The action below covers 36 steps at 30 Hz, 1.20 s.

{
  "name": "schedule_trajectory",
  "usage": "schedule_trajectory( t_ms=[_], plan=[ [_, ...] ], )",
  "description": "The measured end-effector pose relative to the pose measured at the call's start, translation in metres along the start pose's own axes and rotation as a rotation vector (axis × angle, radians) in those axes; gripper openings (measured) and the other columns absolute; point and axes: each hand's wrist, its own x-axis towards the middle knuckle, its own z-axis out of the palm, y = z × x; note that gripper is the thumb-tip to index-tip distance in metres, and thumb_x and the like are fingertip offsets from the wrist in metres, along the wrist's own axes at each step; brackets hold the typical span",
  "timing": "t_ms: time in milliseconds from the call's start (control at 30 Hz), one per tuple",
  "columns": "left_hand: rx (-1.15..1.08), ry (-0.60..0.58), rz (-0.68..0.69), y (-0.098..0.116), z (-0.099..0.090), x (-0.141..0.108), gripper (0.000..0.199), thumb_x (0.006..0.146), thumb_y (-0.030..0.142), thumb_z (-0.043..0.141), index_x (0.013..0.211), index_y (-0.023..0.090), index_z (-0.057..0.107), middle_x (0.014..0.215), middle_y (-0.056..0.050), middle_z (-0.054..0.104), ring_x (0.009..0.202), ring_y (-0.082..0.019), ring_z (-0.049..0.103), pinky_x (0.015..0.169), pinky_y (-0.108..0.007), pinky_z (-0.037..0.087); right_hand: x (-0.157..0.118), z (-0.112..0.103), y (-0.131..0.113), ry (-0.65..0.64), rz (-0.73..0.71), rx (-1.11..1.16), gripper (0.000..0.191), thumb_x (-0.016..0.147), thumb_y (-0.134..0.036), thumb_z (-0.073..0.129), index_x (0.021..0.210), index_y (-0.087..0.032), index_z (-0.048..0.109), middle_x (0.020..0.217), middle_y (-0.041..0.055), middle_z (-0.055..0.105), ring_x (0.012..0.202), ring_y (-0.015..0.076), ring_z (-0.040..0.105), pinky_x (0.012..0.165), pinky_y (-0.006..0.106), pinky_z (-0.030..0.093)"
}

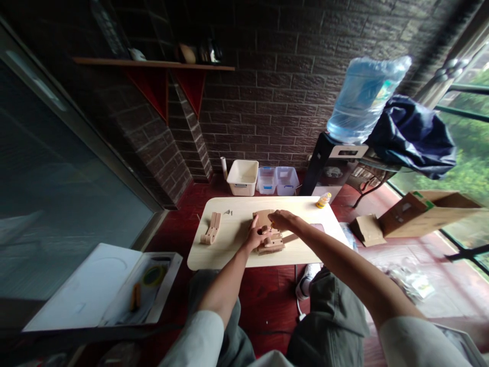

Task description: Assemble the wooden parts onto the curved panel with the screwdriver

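On the small light table (229, 255), a wooden assembly (272, 245) of several brown pieces lies in front of me. My left hand (253, 237) grips its left side, with thumb and fingers around a wooden piece. Above the assembly, my right hand (281, 219) is closed in a fist around a screwdriver (272, 224). Only a bit of its yellow-orange handle shows; the tip points down at the wood. Left of the assembly rests a separate wooden part (212, 228) with dark holes. Near the table's far edge lie several small dark screws (228, 212).
A small yellow-capped bottle (323, 200) stands at the far right corner. Behind the table are a cream basket (243, 176), clear bins (286, 179) and a water dispenser (330, 165). An open white case (141, 285) is at left, cardboard boxes (420, 214) at right.
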Motion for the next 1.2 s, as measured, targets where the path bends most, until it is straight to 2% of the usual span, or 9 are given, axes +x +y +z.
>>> schedule_trajectory(
  t_ms=[167,233,367,533,600,733,833,1067,1200],
  plan=[
    [0.070,-0.016,0.023,0.006,-0.001,-0.002,0.033,0.070,0.043,0.086,0.093,0.020,0.080,0.157,-0.016,0.047,0.142,-0.035,0.049,0.124,-0.050,0.028,0.001,0.002,-0.001,-0.013,0.028,0.007,0.035,0.095,-0.029,0.059,0.120,-0.007,0.070,0.114,0.0230,0.075,0.106,0.0303,0.074,0.083,0.033,0.057],
    [0.067,-0.010,0.035,0.006,-0.001,-0.001,0.036,0.069,0.042,0.088,0.097,0.020,0.079,0.156,-0.016,0.047,0.145,-0.036,0.045,0.125,-0.051,0.026,0.001,0.000,0.000,-0.021,0.039,0.013,0.035,0.094,-0.030,0.060,0.118,-0.007,0.071,0.114,0.0229,0.075,0.103,0.0305,0.074,0.081,0.033,0.058],
    [0.047,-0.008,0.031,0.000,-0.001,0.001,0.039,0.065,0.043,0.089,0.097,0.023,0.079,0.158,-0.011,0.046,0.149,-0.036,0.039,0.124,-0.054,0.027,-0.001,-0.003,0.000,-0.009,0.025,0.031,0.038,0.093,-0.028,0.063,0.128,-0.012,0.065,0.120,0.0186,0.074,0.105,0.0282,0.073,0.081,0.031,0.057],
    [0.058,-0.004,0.023,-0.009,-0.001,0.004,0.029,0.069,0.041,0.086,0.091,0.023,0.080,0.160,-0.009,0.043,0.154,-0.034,0.030,0.124,-0.053,0.029,0.002,-0.004,-0.002,-0.020,0.032,0.056,0.034,0.092,-0.023,0.064,0.124,-0.011,0.067,0.116,0.0197,0.075,0.103,0.0259,0.074,0.078,0.028,0.056],
    [0.064,-0.004,0.026,-0.011,-0.001,0.005,0.027,0.069,0.040,0.086,0.089,0.022,0.080,0.159,-0.010,0.044,0.153,-0.035,0.032,0.124,-0.053,0.028,0.005,-0.002,-0.002,-0.030,0.048,0.077,0.032,0.092,-0.024,0.064,0.121,-0.010,0.069,0.114,0.0195,0.076,0.099,0.0247,0.074,0.075,0.026,0.055],
    [0.067,-0.011,0.035,-0.013,-0.001,0.006,0.025,0.071,0.038,0.085,0.088,0.021,0.079,0.157,-0.012,0.047,0.146,-0.034,0.043,0.125,-0.054,0.026,0.010,0.003,0.000,-0.061,0.098,0.124,0.030,0.094,-0.028,0.063,0.109,-0.006,0.074,0.093,0.0184,0.079,0.085,0.0220,0.075,0.068,0.024,0.052],
    [0.035,-0.003,0.025,-0.013,-0.001,0.006,0.028,0.070,0.037,0.086,0.092,0.021,0.079,0.152,-0.013,0.052,0.146,-0.034,0.044,0.125,-0.054,0.025,0.010,0.005,0.002,-0.063,0.124,0.144,0.032,0.095,-0.032,0.062,0.106,-0.005,0.075,0.087,0.0169,0.079,0.081,0.0204,0.075,0.067,0.022,0.051],
    [0.026,0.028,0.044,-0.013,0.000,0.004,0.026,0.069,0.034,0.087,0.091,0.022,0.079,0.152,-0.011,0.052,0.153,-0.035,0.033,0.127,-0.054,0.021,-0.003,0.000,0.005,0.011,0.087,0.091,0.036,0.090,-0.031,0.065,0.124,-0.019,0.069,0.111,0.0126,0.078,0.094,0.0240,0.075,0.072,0.027,0.055],
    [0.024,0.009,0.035,-0.011,-0.001,0.005,0.027,0.068,0.037,0.087,0.090,0.022,0.080,0.157,-0.011,0.046,0.151,-0.036,0.036,0.125,-0.055,0.025,-0.004,-0.001,0.000,0.034,0.036,0.024,0.029,0.092,-0.026,0.062,0.118,-0.016,0.072,0.112,0.0164,0.076,0.099,0.0273,0.075,0.077,0.030,0.056]
  ],
)
